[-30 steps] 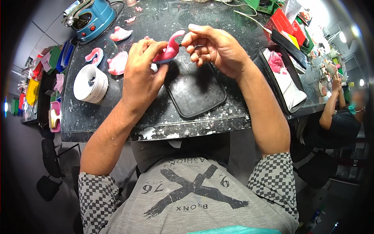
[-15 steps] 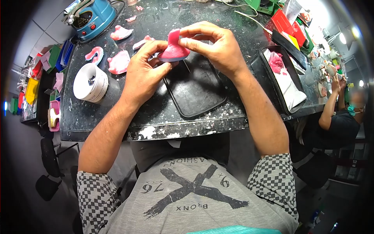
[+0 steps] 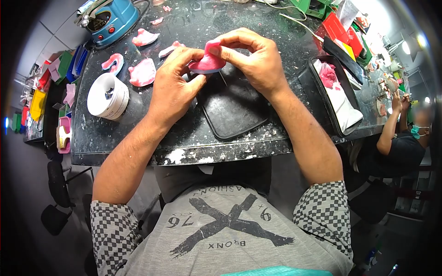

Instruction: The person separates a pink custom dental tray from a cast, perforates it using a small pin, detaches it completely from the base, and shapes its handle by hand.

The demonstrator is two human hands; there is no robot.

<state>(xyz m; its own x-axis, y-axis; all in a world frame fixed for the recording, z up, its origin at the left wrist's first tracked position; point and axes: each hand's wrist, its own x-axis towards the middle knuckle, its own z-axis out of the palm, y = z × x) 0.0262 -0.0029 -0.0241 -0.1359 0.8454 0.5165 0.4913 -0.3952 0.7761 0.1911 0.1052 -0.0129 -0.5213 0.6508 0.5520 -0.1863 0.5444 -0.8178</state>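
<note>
A pink moulded piece [image 3: 209,63] with a pale bluish base is held above the worktop, its narrow part standing up and bent at the top. My left hand [image 3: 177,80] grips it by the base, thumb and fingers on its left side. The thumb and index finger of my right hand [image 3: 258,57] pinch the upright pink part. Below both hands lies a black rectangular tray [image 3: 235,117] with a thin metal tool [image 3: 223,79] near its far side. Left of my left hand are pink-and-white pieces [image 3: 142,72] and a white tub [image 3: 108,99].
A blue machine [image 3: 113,27] with red buttons stands at the back left. On the right is a black container [image 3: 340,103] with white cloth and pink scraps, near red and green bins [image 3: 335,27]. Another person [image 3: 405,142] sits at the far right.
My right hand has moved in from beside the piece and closed on its upright part. The piece has turned in my left hand, its top now bending to the right.
</note>
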